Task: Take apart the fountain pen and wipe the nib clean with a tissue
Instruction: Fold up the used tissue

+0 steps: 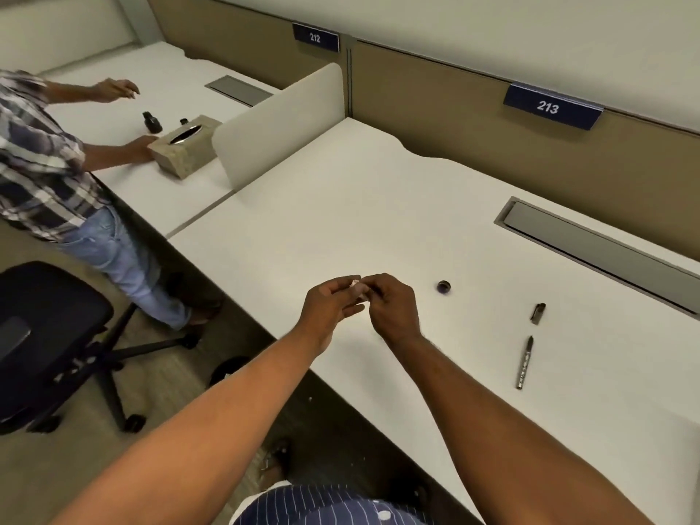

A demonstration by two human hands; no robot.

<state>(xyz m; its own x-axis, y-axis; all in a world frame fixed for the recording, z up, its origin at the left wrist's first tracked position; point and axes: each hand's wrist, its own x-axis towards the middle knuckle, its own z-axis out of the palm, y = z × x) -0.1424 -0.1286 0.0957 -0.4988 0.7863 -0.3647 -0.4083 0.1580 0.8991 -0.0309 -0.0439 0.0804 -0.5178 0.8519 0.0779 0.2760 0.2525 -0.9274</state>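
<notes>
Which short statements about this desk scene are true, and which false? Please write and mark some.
1. The pen barrel lies on the desk, to the right of both hands. True.
2. The left hand rests flat on the desk. False: it meets the right hand, and both pinch a small white thing.
3. The cap sits on the barrel. False: it lies apart from it.
4. The tissue box stands on the neighbouring desk. True.
5. The sign reads 215. False: 213.

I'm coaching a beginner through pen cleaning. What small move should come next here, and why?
Probably slide the tissue along whatever it covers. The left hand and right hand pinch it together above the desk, while the barrel and cap lie apart to the right. The nib itself is hidden.
</notes>
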